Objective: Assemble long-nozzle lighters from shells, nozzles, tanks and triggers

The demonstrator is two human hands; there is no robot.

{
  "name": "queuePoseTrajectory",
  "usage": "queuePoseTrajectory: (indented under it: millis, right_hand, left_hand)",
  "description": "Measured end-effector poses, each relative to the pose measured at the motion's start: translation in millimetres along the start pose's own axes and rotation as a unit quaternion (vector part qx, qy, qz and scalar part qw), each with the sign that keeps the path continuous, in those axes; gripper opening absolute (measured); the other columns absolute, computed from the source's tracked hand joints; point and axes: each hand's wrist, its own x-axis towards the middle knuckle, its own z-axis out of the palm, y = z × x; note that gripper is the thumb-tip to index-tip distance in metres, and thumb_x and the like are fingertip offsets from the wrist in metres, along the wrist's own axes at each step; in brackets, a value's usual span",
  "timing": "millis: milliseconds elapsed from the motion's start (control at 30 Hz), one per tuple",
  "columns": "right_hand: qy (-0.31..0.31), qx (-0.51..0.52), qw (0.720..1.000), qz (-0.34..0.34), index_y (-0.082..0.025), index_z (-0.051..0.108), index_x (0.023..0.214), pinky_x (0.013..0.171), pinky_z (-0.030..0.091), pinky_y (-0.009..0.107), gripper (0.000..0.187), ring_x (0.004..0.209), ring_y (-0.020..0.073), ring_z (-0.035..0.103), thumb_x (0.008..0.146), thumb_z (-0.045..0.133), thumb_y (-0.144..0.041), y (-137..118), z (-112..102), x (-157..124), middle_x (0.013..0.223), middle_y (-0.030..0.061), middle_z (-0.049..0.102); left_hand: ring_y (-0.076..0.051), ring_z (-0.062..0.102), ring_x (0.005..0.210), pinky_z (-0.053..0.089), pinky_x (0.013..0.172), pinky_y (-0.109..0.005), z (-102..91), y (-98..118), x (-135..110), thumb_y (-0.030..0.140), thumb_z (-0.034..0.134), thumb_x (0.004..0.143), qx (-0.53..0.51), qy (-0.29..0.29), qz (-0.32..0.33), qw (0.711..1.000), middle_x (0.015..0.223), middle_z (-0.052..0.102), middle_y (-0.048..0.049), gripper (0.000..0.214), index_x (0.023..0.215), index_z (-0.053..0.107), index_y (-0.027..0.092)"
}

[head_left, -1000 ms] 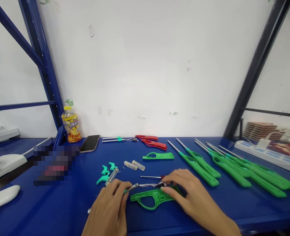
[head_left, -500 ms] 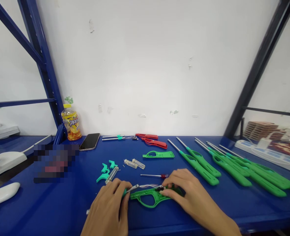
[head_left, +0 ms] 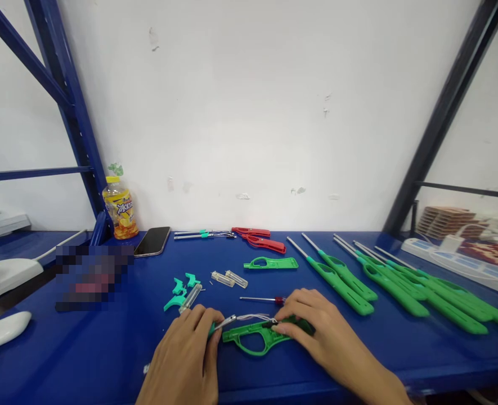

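The left hand has its thumb and fingers clamped on a thin metal tube, covering most of its teal collar. Pale wires arch right from the tube's end to a small black part, which the thumb and fingertips of the right hand appear to pinch. A green shell lies hollow side up on the near part of the counter, between the 2 hands, its right end partly covered. Whether the black part touches the shell, I cannot tell. On the far side lies a screwdriver; farther left are 2 clear plastic tanks.

The tube should be light, stiff and rather slick, best held around the collar. The wires look soft and easily strained, so the black part is better taken by its body. The shell seems light and slightly springy; its outer edges give the safest hold.
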Motion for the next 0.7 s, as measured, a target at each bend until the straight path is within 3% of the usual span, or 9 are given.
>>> queuePoseTrajectory:
  millis: [267, 433, 533, 700]
  right_hand:
    - [-0.001, 0.004, 1.0, 0.0, -0.03, 0.071, 0.099, 0.099, 0.038, 0.04, 0.009, 0.1, 0.0203, 0.067, 0.106, 0.068, -0.035, -1, 0, 0, 0.105, -0.0035, 0.071]
    - [-0.006, 0.01, 1.0, 0.007, -0.029, 0.072, 0.098, 0.101, 0.039, 0.04, 0.013, 0.106, 0.0212, 0.066, 0.106, 0.066, -0.037, -1, 0, -1, 0.109, -0.0021, 0.07]
    - [-0.007, 0.008, 1.0, 0.003, -0.029, 0.071, 0.098, 0.1, 0.04, 0.039, 0.011, 0.105, 0.021, 0.067, 0.106, 0.066, -0.035, -1, 0, -1, 0.109, -0.0024, 0.071]
    - [0.008, 0.004, 1.0, -0.015, -0.029, 0.07, 0.099, 0.099, 0.039, 0.039, 0.013, 0.101, 0.0198, 0.067, 0.108, 0.062, -0.033, 0, 0, 0, 0.106, -0.003, 0.071]
  left_hand:
    - [-0.02, 0.077, 0.092, 0.063, 0.077, -0.029, 3.3, -6, 2, 0.023, 0.048, 0.107, -0.008, -0.004, 0.012, 1.0, 0.106, 0.076, -0.0002, 0.022, 0.121, 0.064, 0.03]
    - [-0.026, 0.079, 0.11, 0.067, 0.083, -0.033, 15.2, -19, -1, 0.028, 0.054, 0.105, 0.043, 0.058, 0.048, 0.996, 0.124, 0.078, -0.005, 0.039, 0.145, 0.057, 0.029]
    - [-0.023, 0.08, 0.103, 0.067, 0.08, -0.028, 15.1, -20, -1, 0.026, 0.054, 0.106, 0.022, 0.044, 0.051, 0.997, 0.119, 0.077, -0.0053, 0.034, 0.139, 0.061, 0.028]
    - [-0.022, 0.078, 0.1, 0.066, 0.083, -0.031, 5.6, -10, 2, 0.027, 0.053, 0.106, -0.011, 0.05, 0.03, 0.998, 0.115, 0.074, -0.005, 0.025, 0.128, 0.065, 0.029]
